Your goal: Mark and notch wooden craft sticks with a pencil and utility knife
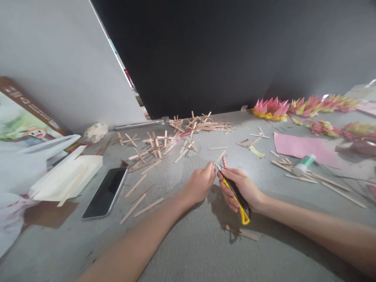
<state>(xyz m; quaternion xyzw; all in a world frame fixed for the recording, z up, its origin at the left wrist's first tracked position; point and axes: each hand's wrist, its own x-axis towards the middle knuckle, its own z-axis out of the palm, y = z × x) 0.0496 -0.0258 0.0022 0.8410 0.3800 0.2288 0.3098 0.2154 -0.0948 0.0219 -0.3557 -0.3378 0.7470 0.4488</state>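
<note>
My left hand (202,181) is closed, its thumb and fingers pinching a short wooden craft stick (219,157) that points up and to the right. Just right of it, my right hand (239,188) is wrapped around a yellow-and-black utility knife (236,196). The knife's metal tip is close to the stick; whether they touch I cannot tell. A thin reddish rod (224,161) sticks up beside my right fingers, and its lower part is hidden. On the grey surface below my right hand lies another craft stick (245,234).
A loose pile of craft sticks (208,125) lies ahead. At left are a phone (105,192), a pale tray (84,172) and a plastic bag (17,168). Pink-and-yellow folded paper (270,109), a pink sheet (304,149) and a glue stick (304,165) lie at right. A black panel (205,55) rises behind.
</note>
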